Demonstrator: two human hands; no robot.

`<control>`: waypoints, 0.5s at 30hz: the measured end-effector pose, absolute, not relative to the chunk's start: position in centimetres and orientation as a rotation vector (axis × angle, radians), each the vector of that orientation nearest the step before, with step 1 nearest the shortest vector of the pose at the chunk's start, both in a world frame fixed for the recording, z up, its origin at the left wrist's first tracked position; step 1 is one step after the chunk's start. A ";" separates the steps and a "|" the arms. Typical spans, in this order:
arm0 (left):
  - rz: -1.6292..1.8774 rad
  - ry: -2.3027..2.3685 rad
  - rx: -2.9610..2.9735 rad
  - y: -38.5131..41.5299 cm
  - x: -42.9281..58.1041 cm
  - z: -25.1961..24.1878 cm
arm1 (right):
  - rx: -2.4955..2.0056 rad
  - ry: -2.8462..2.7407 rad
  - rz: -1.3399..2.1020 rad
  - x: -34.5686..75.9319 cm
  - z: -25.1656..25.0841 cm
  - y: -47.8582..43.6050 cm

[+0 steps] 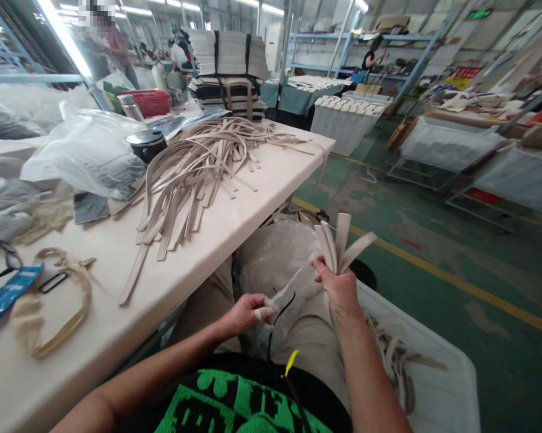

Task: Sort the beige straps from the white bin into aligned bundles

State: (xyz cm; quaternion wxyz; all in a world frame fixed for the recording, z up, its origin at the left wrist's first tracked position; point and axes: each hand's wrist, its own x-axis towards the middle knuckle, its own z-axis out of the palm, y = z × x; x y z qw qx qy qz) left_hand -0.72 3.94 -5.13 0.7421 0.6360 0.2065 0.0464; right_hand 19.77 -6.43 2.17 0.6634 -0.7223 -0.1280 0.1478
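Observation:
My right hand (338, 288) is closed around several beige fabric strips (341, 240), whose ends fan out above the fist. Over my lap, my left hand (248, 314) pinches the edge of a clear plastic bag (282, 300); a wrap covers one of its fingertips. A thin black cord (280, 316) hangs beside that hand. On the table (234, 222) to the left lies a large loose pile of similar strips (198, 162). More strips (399, 361) rest in a white plastic bin (446, 385) at my right side.
Plastic bags (90, 150), a dark lidded cup (147, 144), a red basket (148, 102) and a beige band (31, 319) are on the table. Stacked bundles (228, 57) stand at its far end. Beyond the floor's yellow line are wheeled bins (449, 147). People work farther back.

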 end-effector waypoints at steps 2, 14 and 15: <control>0.098 0.488 1.373 4.2 -1.5 -5.5 | -1.555 -0.187 0.313 20.8 2.1 -6.7; -0.125 0.451 1.473 6.6 -4.8 -6.7 | -1.343 -0.069 0.225 25.6 1.8 -7.1; -0.154 0.446 1.512 6.8 -4.9 -6.9 | -1.337 -0.067 0.210 25.9 1.9 -7.1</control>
